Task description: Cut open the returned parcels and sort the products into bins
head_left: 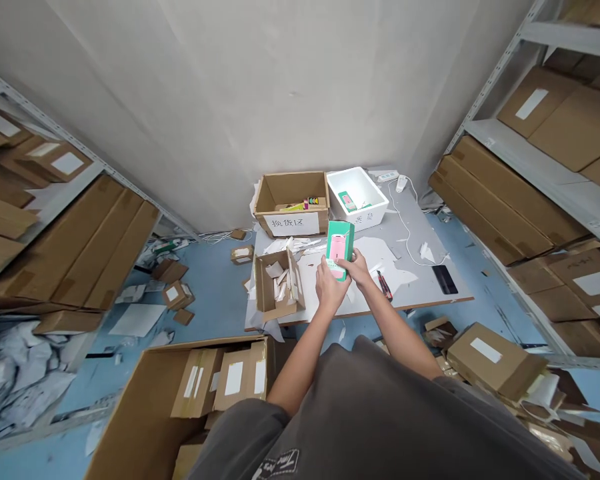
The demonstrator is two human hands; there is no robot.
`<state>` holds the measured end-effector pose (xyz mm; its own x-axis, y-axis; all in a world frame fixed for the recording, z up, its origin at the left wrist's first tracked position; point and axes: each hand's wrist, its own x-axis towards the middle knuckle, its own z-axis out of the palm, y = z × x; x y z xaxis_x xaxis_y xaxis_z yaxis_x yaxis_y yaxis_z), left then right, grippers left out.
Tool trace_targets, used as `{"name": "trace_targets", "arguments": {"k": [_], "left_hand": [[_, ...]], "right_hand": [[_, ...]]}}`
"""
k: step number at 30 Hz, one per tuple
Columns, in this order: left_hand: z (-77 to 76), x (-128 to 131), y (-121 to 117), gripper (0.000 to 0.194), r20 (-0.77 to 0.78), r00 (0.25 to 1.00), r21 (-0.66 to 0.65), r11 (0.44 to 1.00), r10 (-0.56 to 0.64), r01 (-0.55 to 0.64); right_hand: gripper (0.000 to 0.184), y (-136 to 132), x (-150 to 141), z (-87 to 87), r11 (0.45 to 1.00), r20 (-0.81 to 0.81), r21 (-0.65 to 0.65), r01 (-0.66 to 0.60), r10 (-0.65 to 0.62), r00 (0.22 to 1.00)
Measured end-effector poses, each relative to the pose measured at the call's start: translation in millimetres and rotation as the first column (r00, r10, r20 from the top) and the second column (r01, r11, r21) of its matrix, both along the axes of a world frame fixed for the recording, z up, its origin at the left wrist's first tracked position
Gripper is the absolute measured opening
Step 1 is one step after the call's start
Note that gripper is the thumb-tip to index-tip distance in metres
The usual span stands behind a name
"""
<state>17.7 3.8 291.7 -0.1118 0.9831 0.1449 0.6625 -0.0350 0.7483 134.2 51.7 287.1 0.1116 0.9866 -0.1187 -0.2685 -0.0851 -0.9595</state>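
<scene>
Both of my hands hold a green retail box (347, 235) with a pink device printed on its front, tilted up over the table. My left hand (329, 285) wraps round its lower left side. My right hand (359, 267) grips the lower right edge, thumb on the front. Behind the box stand a cardboard carton (265, 200) with a handwritten label and a white foam box (373, 190) that has a similar green box inside. Left of my hands sits a small open carton (266, 293) of paper scraps. A red and black cutter (385, 285) lies right of my hands.
A black phone (445, 279) and a white cable (409, 233) lie on the grey table (420, 243). A large carton (125, 400) of parcels stands at my left. Shelves of cartons (510, 207) flank both sides, and parcels (495, 360) are piled at the lower right.
</scene>
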Motion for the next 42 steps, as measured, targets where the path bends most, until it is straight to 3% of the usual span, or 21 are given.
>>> {"name": "trace_targets", "arguments": {"k": [3, 6, 9, 11, 14, 19, 21, 25, 27, 31, 35, 38, 42], "left_hand": [[-2.3, -4, 6, 0.096, 0.045, 0.998, -0.006, 0.999, 0.047, -0.046], [-7.2, -20, 14, 0.094, 0.272, 0.962, -0.014, 1.000, 0.003, 0.001], [-14.3, -35, 21, 0.103, 0.630, 0.766, -0.003, 0.985, -0.131, 0.171], [-19.3, -40, 24, 0.116, 0.767, 0.620, -0.002, 0.965, -0.166, 0.261], [-25.2, -43, 26, 0.123, 0.819, 0.546, -0.014, 0.946, -0.174, 0.323], [-27.5, -46, 28, 0.119, 0.816, 0.541, -0.003, 0.934, -0.206, 0.358], [-24.3, -48, 28, 0.113, 0.792, 0.571, -0.003, 0.935, -0.214, 0.354], [-10.1, -45, 20, 0.090, 0.552, 0.811, 0.022, 0.975, -0.196, 0.221], [-1.7, -38, 14, 0.091, 0.356, 0.920, 0.073, 0.986, -0.163, 0.147], [8.8, -19, 7, 0.099, 0.081, 0.997, 0.081, 0.997, -0.002, -0.004], [8.4, -20, 9, 0.089, 0.081, 0.993, 0.047, 0.995, 0.085, -0.089], [4.5, -35, 15, 0.088, 0.315, 0.949, 0.033, 0.999, 0.028, -0.040], [-2.2, -54, 19, 0.096, 0.721, 0.671, 0.029, 0.976, -0.169, 0.215]], "right_hand": [[0.071, -1, 0, 7.5, 0.999, 0.026, 0.024, -0.036, 0.036, 0.999], [0.063, -2, 6, 16.5, 0.990, -0.004, 0.028, -0.137, 0.137, 0.991], [0.057, 0, 10, 20.8, 0.973, -0.062, 0.020, -0.231, 0.232, 0.971], [0.056, 2, 9, 19.4, 0.962, -0.105, 0.022, -0.272, 0.273, 0.956], [0.055, 4, 3, 14.4, 0.968, -0.134, 0.019, -0.249, 0.249, 0.959], [0.056, 4, -2, 12.5, 0.981, -0.115, 0.010, -0.192, 0.192, 0.975], [0.058, 4, -2, 13.7, 0.986, -0.112, 0.010, -0.167, 0.167, 0.980], [0.059, 4, -5, 14.4, 0.997, -0.115, 0.006, -0.082, 0.082, 0.990], [0.060, 5, -9, 13.5, 0.999, -0.112, -0.010, -0.040, 0.038, 0.993], [0.064, 5, -21, 11.4, 0.999, -0.086, -0.028, 0.020, -0.022, 0.996], [0.066, 4, -25, 15.0, 1.000, -0.032, -0.003, -0.020, 0.020, 0.999], [0.061, 2, -19, 21.4, 0.994, -0.046, 0.024, -0.106, 0.107, 0.993], [0.061, 3, -9, 26.1, 0.975, -0.143, 0.014, -0.221, 0.220, 0.965]]}}
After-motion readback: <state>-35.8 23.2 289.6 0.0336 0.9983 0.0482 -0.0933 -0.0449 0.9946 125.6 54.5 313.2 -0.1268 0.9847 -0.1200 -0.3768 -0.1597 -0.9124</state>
